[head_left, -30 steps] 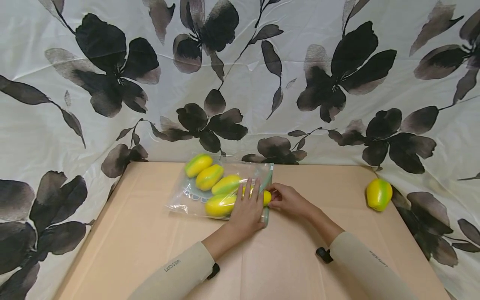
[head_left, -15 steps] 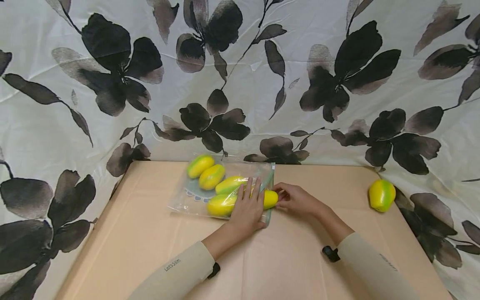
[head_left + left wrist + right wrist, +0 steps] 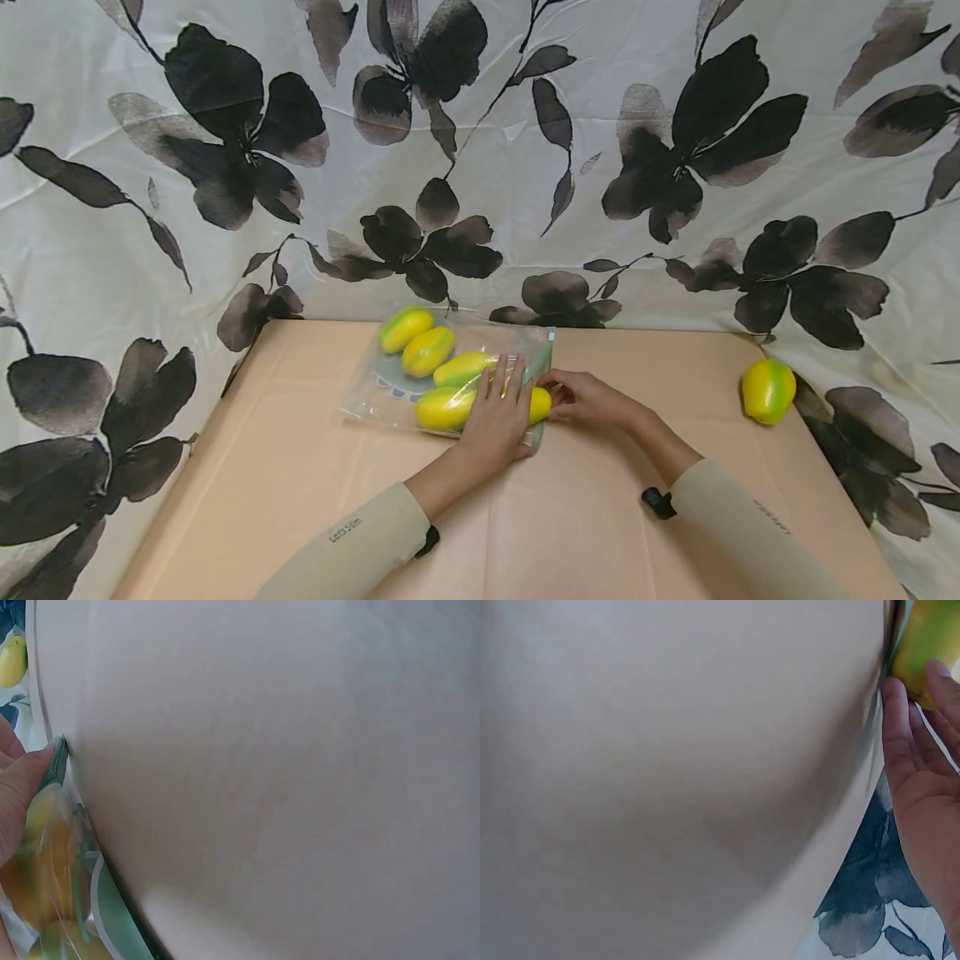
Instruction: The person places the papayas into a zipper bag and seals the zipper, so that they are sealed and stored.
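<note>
Pressing clear plastic bag [image 3: 542,354]: flat left hand [image 3: 495,417]
Pinching yellow fruit [image 3: 540,405]: right hand [image 3: 591,399]
Tan counter [image 3: 570,517], twelve o'clock: white floral cloth [image 3: 517,187]
Beige sleeve [image 3: 360,542]: "LetsSlim"

The bag [image 3: 491,337] is thin, clear plastic film, smooth and glossy with bright crinkles, and the yellow-green fruits [image 3: 428,352] inside look smooth and shiny, as does the lone fruit [image 3: 768,392]. The tabletop [image 3: 570,525] is smooth and mostly matt, faintly creased. The floral backdrop [image 3: 525,167] looks like wrinkled cloth with a soft sheen, while the sleeves [image 3: 360,542] are plain matt cloth
</note>
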